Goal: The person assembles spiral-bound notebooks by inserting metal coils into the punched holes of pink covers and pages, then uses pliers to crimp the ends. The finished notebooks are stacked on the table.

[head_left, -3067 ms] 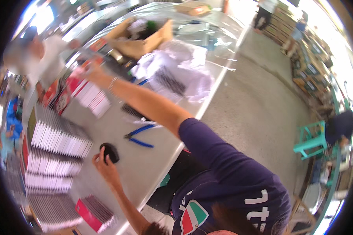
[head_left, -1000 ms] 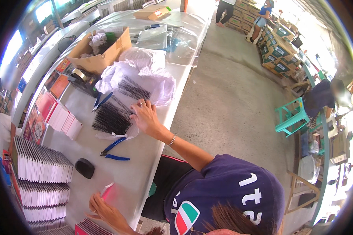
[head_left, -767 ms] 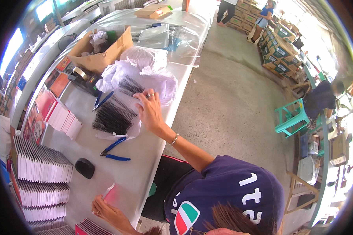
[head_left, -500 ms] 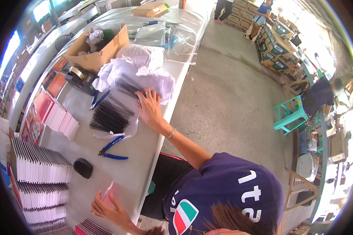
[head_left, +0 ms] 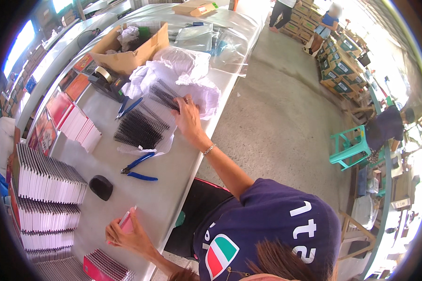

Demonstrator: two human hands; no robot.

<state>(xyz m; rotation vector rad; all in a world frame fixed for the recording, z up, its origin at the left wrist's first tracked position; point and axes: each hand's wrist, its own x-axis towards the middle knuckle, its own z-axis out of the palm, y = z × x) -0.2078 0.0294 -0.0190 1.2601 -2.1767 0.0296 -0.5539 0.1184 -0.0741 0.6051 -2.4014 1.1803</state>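
Note:
My left hand (head_left: 132, 235) is closed round a small pink booklet (head_left: 125, 222), held above the near part of the table. My right hand (head_left: 188, 117) has its bent fingers at the end of some black spiral binding coils (head_left: 164, 95), which lie on crumpled white paper (head_left: 206, 96). Its fingertips are partly hidden, and how many coils they grip does not show. Beside it rests a thicker pile of black coils (head_left: 138, 130) on a white sheet. Blue-handled cutting pliers (head_left: 143, 176) lie spread on the table between my two hands.
Stacks of coil-bound books (head_left: 49, 187) line the table's left side, near a black mouse-shaped object (head_left: 101, 188). Farther off are white-paged booklets (head_left: 82, 129), a tape dispenser (head_left: 107, 84) and a cardboard box (head_left: 135, 60). A green stool (head_left: 350, 147) stands on the floor at right.
The whole view has shifted slightly, showing more of a red-covered coil-bound book at the bottom. My left hand has turned the pink booklet a little; my right hand stays at the coils.

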